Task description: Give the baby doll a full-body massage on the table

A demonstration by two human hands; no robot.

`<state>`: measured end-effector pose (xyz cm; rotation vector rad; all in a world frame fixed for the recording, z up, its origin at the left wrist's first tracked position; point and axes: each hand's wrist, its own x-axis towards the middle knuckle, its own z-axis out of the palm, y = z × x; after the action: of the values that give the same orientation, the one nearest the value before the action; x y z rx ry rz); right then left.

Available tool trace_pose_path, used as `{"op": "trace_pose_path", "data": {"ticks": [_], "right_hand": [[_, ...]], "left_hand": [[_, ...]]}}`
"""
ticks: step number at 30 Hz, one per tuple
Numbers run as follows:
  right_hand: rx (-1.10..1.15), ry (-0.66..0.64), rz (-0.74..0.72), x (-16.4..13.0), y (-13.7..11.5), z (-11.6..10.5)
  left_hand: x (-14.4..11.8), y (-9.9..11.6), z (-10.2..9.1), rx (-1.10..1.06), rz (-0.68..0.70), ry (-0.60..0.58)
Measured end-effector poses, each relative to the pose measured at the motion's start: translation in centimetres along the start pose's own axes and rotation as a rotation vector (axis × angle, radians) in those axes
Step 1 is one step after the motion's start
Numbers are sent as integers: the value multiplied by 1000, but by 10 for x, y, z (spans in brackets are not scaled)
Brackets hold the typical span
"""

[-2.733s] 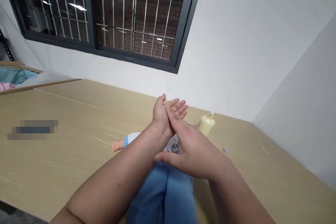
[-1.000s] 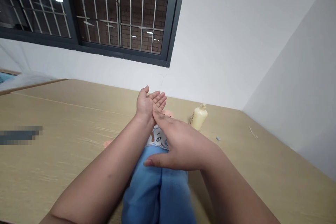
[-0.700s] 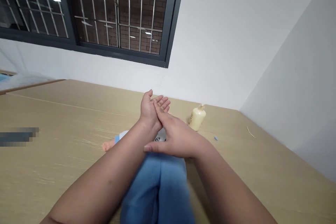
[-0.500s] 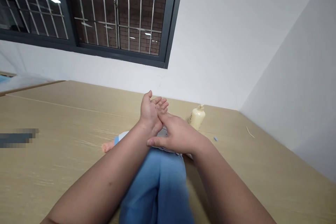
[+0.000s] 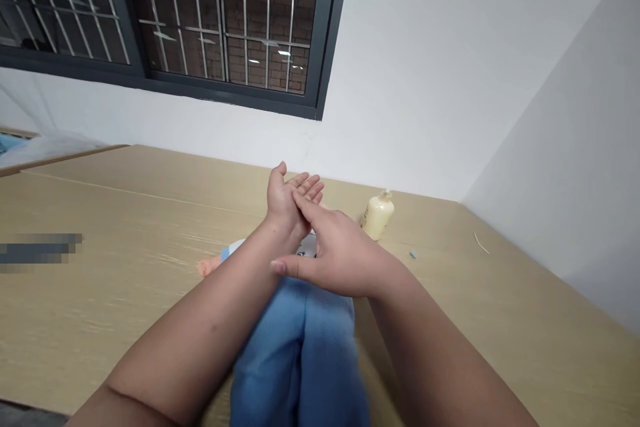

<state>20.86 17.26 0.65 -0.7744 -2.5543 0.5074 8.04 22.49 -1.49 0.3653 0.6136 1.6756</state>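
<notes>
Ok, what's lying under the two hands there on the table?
A doll in blue trousers lies on the table, one bare arm sticking out. The left hand and right hand cover its head and most of its chest.

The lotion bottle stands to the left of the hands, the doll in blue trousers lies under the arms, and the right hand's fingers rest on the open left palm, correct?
Not quite. In the head view the lotion bottle stands to the right of the hands. The rest holds: the doll lies under the arms, and the right hand rests its fingers on the open left hand.
</notes>
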Motion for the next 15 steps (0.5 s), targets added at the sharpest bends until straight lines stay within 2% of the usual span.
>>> {"op": "trace_pose_path", "data": {"ticks": [3,6,10,15], "right_hand": [[16,-9,66,6,9,7],[10,11,74,11,16,12],[-25,52,35,15,20,15],[-36,11,36,13,20,15]], "left_hand": [[-3,-9,1,19,-42,3],[-3,-11,1,38,-57,2],[-1,-5,2,50,-24,7],[8,10,-4,81,66,62]]}}
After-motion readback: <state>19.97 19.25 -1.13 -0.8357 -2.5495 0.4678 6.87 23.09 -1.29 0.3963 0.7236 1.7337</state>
